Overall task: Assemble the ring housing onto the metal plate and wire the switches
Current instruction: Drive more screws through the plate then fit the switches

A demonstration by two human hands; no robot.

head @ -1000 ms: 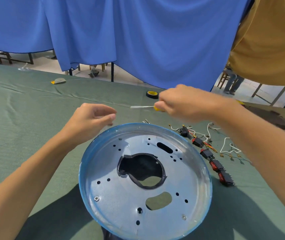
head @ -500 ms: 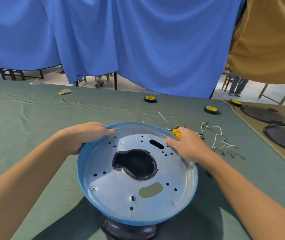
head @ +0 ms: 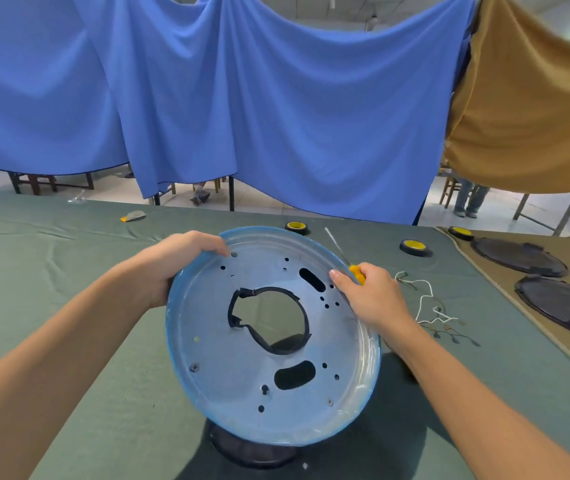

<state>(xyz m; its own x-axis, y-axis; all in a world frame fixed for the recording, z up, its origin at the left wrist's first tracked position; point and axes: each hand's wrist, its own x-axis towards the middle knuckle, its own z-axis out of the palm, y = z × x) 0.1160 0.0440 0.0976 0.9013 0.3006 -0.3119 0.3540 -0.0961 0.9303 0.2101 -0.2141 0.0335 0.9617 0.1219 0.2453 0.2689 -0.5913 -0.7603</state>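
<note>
Plate, flat on the desk a second before, now stood tilted between both hands, left hand curled round its rim, right hand clutching the screwdriver against the opposite rim, likely to check the black ring; wires beside the right hand lay untouched.

No text, label, brand or number can be read on anything here.
</note>
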